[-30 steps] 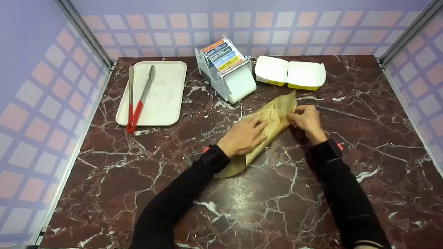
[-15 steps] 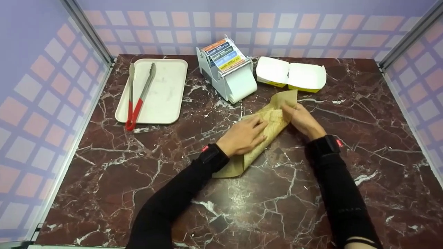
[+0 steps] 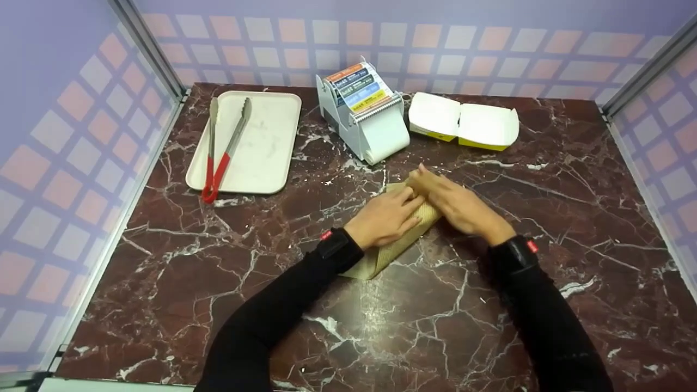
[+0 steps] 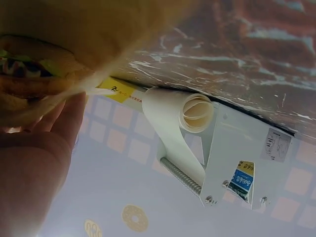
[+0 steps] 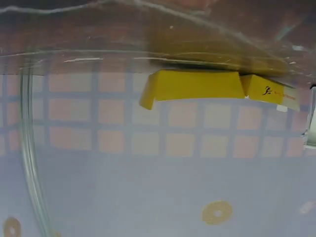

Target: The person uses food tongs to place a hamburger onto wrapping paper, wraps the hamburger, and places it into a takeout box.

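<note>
Brown striped wrapping paper [image 3: 405,242] lies folded over a burger [image 4: 34,74] near the middle of the table. The burger's bun, lettuce and filling show through the paper's open end in the left wrist view, while the head view hides them. My left hand [image 3: 381,218] rests on top of the bundle, fingers slightly spread. From the right, my right hand [image 3: 463,208] presses the far flap of paper down with its fingers straight, fingertips close to the left hand's. The right wrist view does not show the right hand.
Behind the bundle stands a label dispenser [image 3: 365,111] with a paper roll. An unfolded white and yellow carton [image 3: 487,125] is at its right. To the left, red-handled tongs [image 3: 218,177] lie across a white tray [image 3: 267,136].
My right hand has moved left and over the bundle, folding the raised far-right flap of paper inward. My left hand stays put on the paper.
</note>
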`<state>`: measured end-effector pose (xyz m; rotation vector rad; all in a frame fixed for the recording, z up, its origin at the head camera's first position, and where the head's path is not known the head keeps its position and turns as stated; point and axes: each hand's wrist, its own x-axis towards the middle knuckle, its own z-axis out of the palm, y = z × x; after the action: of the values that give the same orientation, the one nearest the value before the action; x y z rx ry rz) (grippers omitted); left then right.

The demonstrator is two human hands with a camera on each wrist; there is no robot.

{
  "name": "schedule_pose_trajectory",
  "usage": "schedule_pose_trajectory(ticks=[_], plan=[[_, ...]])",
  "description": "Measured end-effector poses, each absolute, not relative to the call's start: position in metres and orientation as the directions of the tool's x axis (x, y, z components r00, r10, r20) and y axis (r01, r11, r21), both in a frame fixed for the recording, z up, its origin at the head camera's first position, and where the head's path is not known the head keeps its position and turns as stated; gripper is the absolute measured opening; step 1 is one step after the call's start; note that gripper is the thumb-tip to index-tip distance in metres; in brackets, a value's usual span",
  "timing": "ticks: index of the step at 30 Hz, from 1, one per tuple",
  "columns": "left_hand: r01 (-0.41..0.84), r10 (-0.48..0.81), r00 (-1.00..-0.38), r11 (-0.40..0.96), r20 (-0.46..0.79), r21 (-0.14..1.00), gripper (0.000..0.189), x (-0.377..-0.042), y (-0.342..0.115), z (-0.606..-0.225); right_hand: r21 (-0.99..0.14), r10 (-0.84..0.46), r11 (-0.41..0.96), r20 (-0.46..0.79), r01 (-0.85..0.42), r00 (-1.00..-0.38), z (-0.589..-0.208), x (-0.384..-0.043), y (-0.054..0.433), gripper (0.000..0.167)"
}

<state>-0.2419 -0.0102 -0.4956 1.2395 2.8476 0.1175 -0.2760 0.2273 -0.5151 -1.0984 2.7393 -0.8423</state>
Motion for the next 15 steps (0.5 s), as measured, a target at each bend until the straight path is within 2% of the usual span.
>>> schedule_pose_trajectory(ticks=[3, 6, 9, 15], plan=[[0.73, 0.733, -0.68, 0.678, 0.001, 0.082, 0.058, -0.24, -0.009, -0.497, -0.319, -0.709, 0.605, 0.201, -0.729, -0.676, -0.518, -0.268, 0.226, 0.053], [0.722, 0.729, -0.685, 0.68, -0.011, 0.126, 0.057, -0.239, -0.011, -0.497, -0.206, -0.729, 0.612, 0.226, -0.763, -0.646, -0.518, -0.262, 0.224, 0.055], [0.7, 0.72, -0.693, 0.681, -0.024, 0.218, 0.059, -0.241, -0.013, -0.498, -0.184, -0.718, 0.635, 0.219, -0.75, -0.661, -0.519, -0.257, 0.222, 0.059], [0.568, 0.655, -0.755, 0.633, 0.027, 0.526, 0.053, -0.248, -0.022, -0.493, -0.211, -0.693, 0.635, 0.271, -0.743, -0.668, -0.527, -0.256, 0.221, 0.059]])
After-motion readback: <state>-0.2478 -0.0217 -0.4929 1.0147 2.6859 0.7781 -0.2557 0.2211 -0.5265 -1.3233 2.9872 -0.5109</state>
